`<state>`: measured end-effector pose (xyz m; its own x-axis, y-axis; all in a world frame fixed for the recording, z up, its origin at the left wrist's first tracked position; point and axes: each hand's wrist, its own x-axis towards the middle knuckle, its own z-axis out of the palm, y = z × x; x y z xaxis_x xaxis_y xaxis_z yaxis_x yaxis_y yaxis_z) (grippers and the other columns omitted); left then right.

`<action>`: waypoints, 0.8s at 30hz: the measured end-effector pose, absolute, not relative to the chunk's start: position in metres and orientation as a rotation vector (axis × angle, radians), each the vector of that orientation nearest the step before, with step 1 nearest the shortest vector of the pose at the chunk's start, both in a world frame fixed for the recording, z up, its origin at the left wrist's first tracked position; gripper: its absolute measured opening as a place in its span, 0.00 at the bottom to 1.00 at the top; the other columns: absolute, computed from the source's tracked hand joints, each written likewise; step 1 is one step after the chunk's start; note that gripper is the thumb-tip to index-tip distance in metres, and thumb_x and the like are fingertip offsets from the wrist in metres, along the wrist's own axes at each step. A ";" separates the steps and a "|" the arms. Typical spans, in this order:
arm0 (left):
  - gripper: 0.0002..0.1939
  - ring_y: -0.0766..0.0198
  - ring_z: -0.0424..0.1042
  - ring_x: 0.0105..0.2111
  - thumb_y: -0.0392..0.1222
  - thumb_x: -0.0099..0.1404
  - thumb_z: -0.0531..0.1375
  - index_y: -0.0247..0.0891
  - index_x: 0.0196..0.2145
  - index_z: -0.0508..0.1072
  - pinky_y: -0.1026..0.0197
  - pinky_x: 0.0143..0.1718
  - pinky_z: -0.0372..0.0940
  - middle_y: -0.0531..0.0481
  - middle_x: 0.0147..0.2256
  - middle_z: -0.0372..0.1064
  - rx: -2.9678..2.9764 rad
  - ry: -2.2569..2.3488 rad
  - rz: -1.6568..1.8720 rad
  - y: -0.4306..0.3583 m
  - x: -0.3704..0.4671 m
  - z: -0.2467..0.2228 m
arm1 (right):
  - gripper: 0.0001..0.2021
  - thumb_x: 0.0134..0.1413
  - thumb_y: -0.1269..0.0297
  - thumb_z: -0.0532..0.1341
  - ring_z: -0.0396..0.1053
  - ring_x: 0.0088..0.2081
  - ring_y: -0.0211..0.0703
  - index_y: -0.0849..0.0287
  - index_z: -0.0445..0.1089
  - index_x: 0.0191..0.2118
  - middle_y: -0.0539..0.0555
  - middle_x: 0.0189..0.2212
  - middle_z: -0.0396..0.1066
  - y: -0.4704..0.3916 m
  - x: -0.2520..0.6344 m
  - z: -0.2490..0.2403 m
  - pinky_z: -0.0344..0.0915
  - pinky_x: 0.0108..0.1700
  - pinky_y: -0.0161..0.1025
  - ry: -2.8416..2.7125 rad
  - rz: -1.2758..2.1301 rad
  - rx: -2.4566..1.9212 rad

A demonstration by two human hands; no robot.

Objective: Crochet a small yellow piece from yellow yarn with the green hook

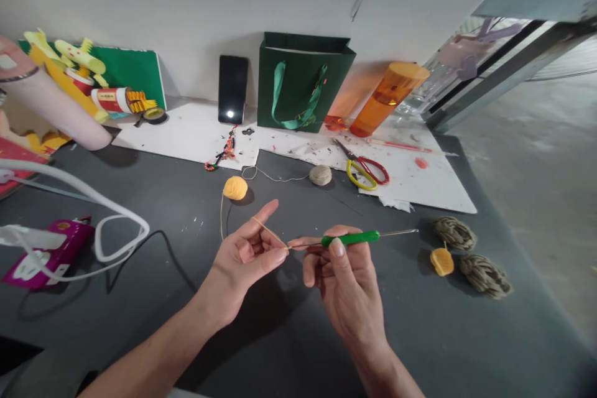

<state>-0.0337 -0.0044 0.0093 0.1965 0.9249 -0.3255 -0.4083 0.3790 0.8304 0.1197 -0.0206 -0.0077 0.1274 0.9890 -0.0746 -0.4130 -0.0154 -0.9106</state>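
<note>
My right hand [347,283] is closed around the green handle of a crochet hook [357,237], one metal end pointing right and the other reaching left toward my left thumb. My left hand [249,255] pinches yellow yarn [271,234] between thumb and fingers, its index finger stretched out with the strand running over it. The hook's left tip meets the yarn at the pinch; a tiny bit of yellow work there is too small to make out. From my left hand the strand leads back to a yellow yarn ball [235,188] on the grey table [186,199].
Behind lie a beige yarn ball [320,175], scissors [366,173], a phone [232,90], a green paper bag [303,84] and an orange bottle [387,99]. Grey-green yarn bundles [485,276] and a yellow piece [441,261] sit right. A white cable [125,214] and purple tissue pack [51,252] are left.
</note>
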 end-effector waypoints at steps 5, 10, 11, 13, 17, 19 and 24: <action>0.38 0.67 0.66 0.33 0.41 0.55 0.74 0.44 0.62 0.70 0.61 0.39 0.61 0.55 0.28 0.70 0.679 0.951 1.045 -0.005 -0.034 0.009 | 0.14 0.61 0.49 0.65 0.68 0.20 0.35 0.51 0.64 0.39 0.48 0.29 0.77 -0.021 0.120 -0.007 0.62 0.24 0.34 -0.768 1.314 -0.985; 0.38 0.66 0.67 0.33 0.42 0.55 0.73 0.44 0.63 0.69 0.60 0.40 0.62 0.54 0.29 0.70 0.709 0.969 1.046 -0.005 -0.034 0.009 | 0.14 0.62 0.48 0.64 0.67 0.19 0.35 0.51 0.63 0.39 0.48 0.29 0.78 -0.021 0.121 -0.006 0.63 0.23 0.34 -0.811 1.311 -0.986; 0.38 0.65 0.67 0.33 0.42 0.55 0.73 0.44 0.63 0.69 0.60 0.40 0.62 0.54 0.29 0.70 0.724 0.979 1.048 -0.005 -0.034 0.009 | 0.14 0.62 0.49 0.64 0.68 0.19 0.35 0.51 0.63 0.39 0.48 0.29 0.78 -0.021 0.121 -0.005 0.63 0.23 0.34 -0.827 1.304 -0.981; 0.38 0.64 0.67 0.34 0.42 0.56 0.72 0.44 0.63 0.69 0.59 0.42 0.63 0.54 0.29 0.70 0.771 0.998 1.053 -0.005 -0.035 0.011 | 0.13 0.63 0.49 0.63 0.68 0.19 0.35 0.51 0.63 0.39 0.48 0.30 0.78 -0.022 0.122 -0.005 0.63 0.23 0.35 -0.862 1.283 -0.978; 0.37 0.64 0.68 0.34 0.43 0.59 0.70 0.43 0.65 0.67 0.58 0.45 0.65 0.53 0.30 0.71 0.877 1.041 1.056 -0.006 -0.035 0.014 | 0.11 0.66 0.51 0.61 0.70 0.20 0.35 0.51 0.63 0.39 0.49 0.32 0.79 -0.023 0.123 -0.006 0.64 0.24 0.35 -0.929 1.230 -0.972; 0.37 0.63 0.68 0.35 0.42 0.60 0.69 0.42 0.65 0.66 0.58 0.45 0.66 0.53 0.31 0.71 0.919 1.063 1.050 -0.006 -0.035 0.015 | 0.10 0.67 0.53 0.60 0.71 0.20 0.34 0.51 0.63 0.39 0.49 0.32 0.80 -0.024 0.123 -0.007 0.64 0.24 0.34 -0.962 1.207 -0.960; 0.32 0.63 0.69 0.34 0.40 0.62 0.66 0.42 0.64 0.68 0.58 0.45 0.66 0.52 0.31 0.72 1.052 1.161 1.084 -0.008 -0.034 0.015 | 0.06 0.70 0.57 0.58 0.72 0.21 0.35 0.51 0.64 0.40 0.50 0.34 0.81 -0.025 0.123 -0.005 0.64 0.25 0.35 -1.087 1.079 -0.962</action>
<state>-0.0338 -0.0080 0.0149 0.0768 0.9844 -0.1584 -0.0904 0.1651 0.9821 0.1234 -0.0253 -0.0049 0.1138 0.9748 0.1919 -0.1846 0.2105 -0.9600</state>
